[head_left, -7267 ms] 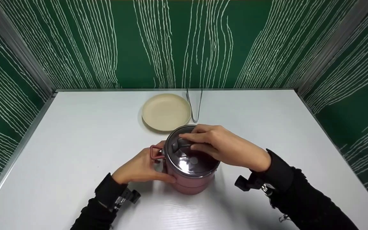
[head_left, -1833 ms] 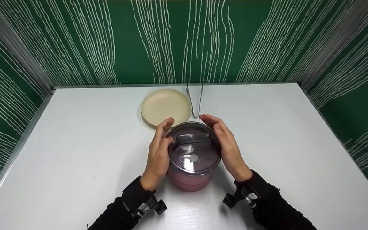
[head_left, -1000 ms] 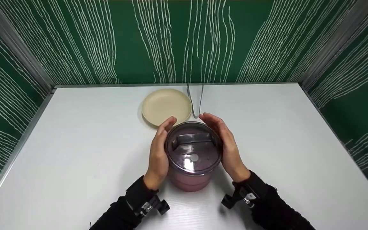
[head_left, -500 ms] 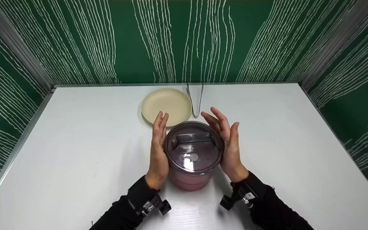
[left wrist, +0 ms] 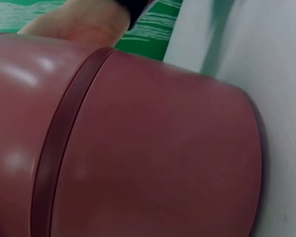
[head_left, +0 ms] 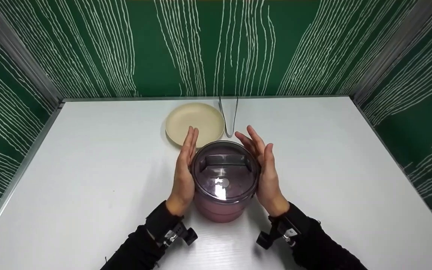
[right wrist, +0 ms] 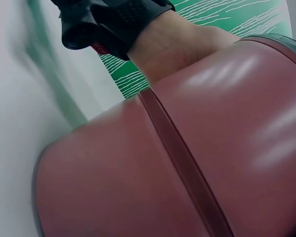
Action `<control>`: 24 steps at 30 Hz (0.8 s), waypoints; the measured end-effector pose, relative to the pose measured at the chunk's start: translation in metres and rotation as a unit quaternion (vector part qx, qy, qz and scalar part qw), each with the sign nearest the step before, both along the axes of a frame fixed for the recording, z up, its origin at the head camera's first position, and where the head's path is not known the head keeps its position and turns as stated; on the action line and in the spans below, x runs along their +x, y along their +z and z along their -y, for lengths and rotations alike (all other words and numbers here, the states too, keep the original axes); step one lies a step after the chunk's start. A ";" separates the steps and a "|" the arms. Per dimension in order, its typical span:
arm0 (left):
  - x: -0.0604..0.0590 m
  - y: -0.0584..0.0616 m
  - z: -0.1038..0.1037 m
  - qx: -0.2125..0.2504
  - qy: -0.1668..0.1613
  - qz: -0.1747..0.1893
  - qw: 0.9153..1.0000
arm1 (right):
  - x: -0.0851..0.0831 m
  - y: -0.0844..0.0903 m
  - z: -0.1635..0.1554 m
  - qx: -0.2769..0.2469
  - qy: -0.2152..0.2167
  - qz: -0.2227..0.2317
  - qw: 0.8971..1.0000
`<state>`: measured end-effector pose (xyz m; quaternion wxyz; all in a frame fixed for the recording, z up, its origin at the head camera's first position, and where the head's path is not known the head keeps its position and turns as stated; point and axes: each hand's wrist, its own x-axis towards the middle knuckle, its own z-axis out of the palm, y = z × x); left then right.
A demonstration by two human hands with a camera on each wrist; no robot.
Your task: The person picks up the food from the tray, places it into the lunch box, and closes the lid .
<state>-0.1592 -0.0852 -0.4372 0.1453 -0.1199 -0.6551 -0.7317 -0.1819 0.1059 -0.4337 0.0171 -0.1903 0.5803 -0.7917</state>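
A pink pot [head_left: 219,212] stands upright on the white table, covered by a dark see-through lid [head_left: 234,178] with a bar handle [head_left: 225,160]. Along the pot's left side lies my left hand [head_left: 184,176], palm inward, fingers straight and pointing away from me. My right hand [head_left: 269,182] flanks the other side, its fingers spread and slightly bent, the thumb raised away from the lid. Neither hand's fingers are curled round the pot. Both wrist views are filled by the pot's smooth wall [left wrist: 163,148], its darker groove [right wrist: 180,155] and its base meeting the table.
Behind the pot lies a cream plate [head_left: 193,118]. Just right of the plate, metal tongs [head_left: 230,135] lie with their bend towards me. Green walls [head_left: 156,48] with white wavy lines enclose the table [head_left: 96,157] at the back and sides.
Earlier my left hand held the pot by its side handle while my right hand gripped the lid handle. Both hands then moved to the pot's sides, and my right thumb has lifted away.
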 end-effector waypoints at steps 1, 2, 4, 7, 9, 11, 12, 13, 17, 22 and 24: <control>-0.001 0.000 0.001 -0.002 -0.003 0.000 1.000 | 0.000 0.000 0.000 0.003 -0.003 -0.001 1.000; -0.001 0.000 0.001 -0.005 -0.006 0.002 1.000 | 0.001 0.000 0.000 0.006 -0.005 -0.002 1.000; -0.002 0.000 0.002 -0.006 -0.009 0.004 1.000 | 0.001 0.000 0.000 0.011 -0.008 -0.003 1.000; -0.002 0.000 0.001 -0.003 -0.007 0.008 1.000 | -0.001 -0.001 -0.001 0.016 -0.009 -0.005 1.000; -0.003 0.000 0.001 -0.001 -0.006 0.010 1.000 | -0.003 -0.001 -0.002 0.017 -0.007 -0.006 1.000; -0.004 0.000 0.000 -0.001 -0.005 0.011 1.000 | -0.006 -0.001 -0.003 0.023 -0.003 -0.009 1.000; -0.004 0.000 0.000 -0.001 -0.005 0.011 1.000 | -0.007 -0.001 -0.004 0.026 -0.003 -0.012 1.000; -0.005 -0.001 0.000 -0.003 -0.005 0.011 1.000 | -0.008 -0.001 -0.005 0.031 -0.002 -0.015 0.999; -0.007 -0.001 0.000 -0.012 -0.001 -0.001 1.000 | -0.012 -0.001 -0.007 0.048 -0.001 -0.031 0.998; -0.012 -0.001 0.001 -0.015 0.005 -0.006 1.000 | -0.017 -0.001 -0.007 0.057 -0.007 -0.034 0.998; -0.013 -0.001 0.001 -0.015 0.006 -0.003 1.000 | -0.018 -0.002 -0.007 0.062 -0.012 -0.035 0.997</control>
